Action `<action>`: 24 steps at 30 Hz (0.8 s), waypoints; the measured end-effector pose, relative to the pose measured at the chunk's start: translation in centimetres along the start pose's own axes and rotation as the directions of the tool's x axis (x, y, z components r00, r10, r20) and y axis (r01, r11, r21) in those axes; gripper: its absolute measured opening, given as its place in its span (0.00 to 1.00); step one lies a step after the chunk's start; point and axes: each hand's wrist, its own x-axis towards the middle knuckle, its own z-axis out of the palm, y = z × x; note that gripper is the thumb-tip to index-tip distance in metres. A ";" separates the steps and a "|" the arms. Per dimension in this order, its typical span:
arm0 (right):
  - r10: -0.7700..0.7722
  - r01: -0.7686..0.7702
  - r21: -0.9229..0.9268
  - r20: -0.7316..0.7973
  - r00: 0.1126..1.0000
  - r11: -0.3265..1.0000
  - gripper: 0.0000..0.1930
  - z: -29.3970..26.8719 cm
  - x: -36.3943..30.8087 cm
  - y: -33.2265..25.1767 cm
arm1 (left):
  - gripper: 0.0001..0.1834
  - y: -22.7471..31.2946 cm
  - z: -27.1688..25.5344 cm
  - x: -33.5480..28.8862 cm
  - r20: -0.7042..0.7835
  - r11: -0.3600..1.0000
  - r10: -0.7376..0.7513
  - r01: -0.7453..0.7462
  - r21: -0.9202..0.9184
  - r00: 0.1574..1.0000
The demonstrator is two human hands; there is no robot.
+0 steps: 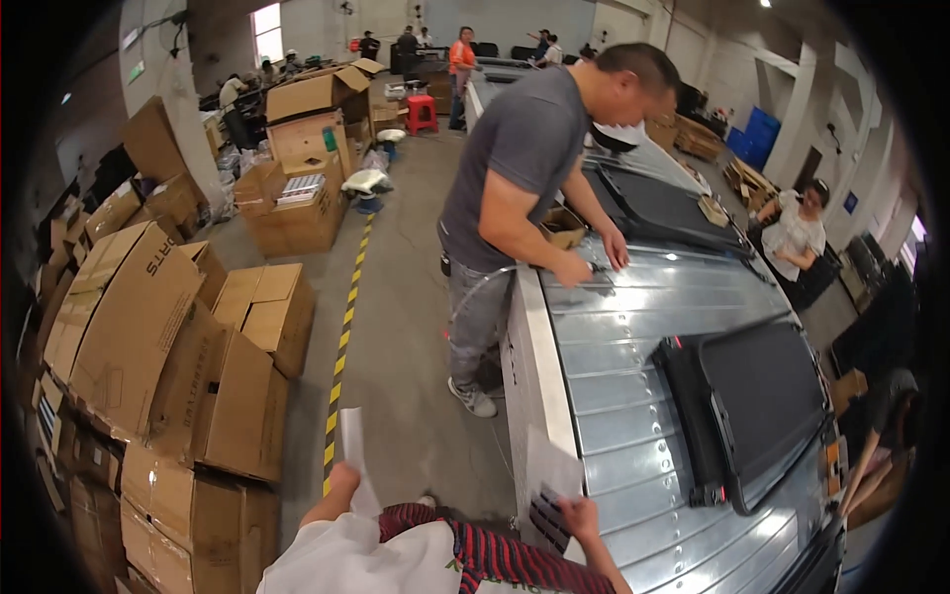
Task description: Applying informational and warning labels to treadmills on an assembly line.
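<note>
My left hand (343,480) is closed on a narrow white sheet (356,450) that hangs over the floor near the striped line. At the edge of the metal slat conveyor, my right hand (578,517) grips a pale label sheet (552,465) with several dark rectangles along its lower part. What is printed on the left sheet is too faint to tell. To the right of my right hand, a black padded panel unit (757,401) lies on the conveyor, apart from both hands.
The slatted conveyor (623,416) runs away on my right. A person in a grey shirt (524,129) leans over it ahead, working with both hands. Another person (797,233) is across it. Cardboard boxes (213,396) pile up on my left, beyond the yellow-black floor tape (341,346).
</note>
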 end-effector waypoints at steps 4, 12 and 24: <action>-0.213 0.184 0.143 0.219 0.952 0.972 0.15 4.7 3.7 -4.2 | 0.12 2.9 -3.8 -2.3 0.002 0.993 -0.105 0.105 -0.052 0.994; -0.101 0.264 -0.132 0.696 0.711 0.955 0.14 11.9 15.3 -17.2 | 0.19 1.5 1.2 7.9 0.555 0.912 0.394 -0.238 -0.333 0.733; -0.523 0.408 0.328 0.556 0.646 0.852 0.14 22.1 38.9 -29.8 | 0.20 0.2 -11.3 27.9 0.370 0.994 0.054 -0.085 0.067 0.928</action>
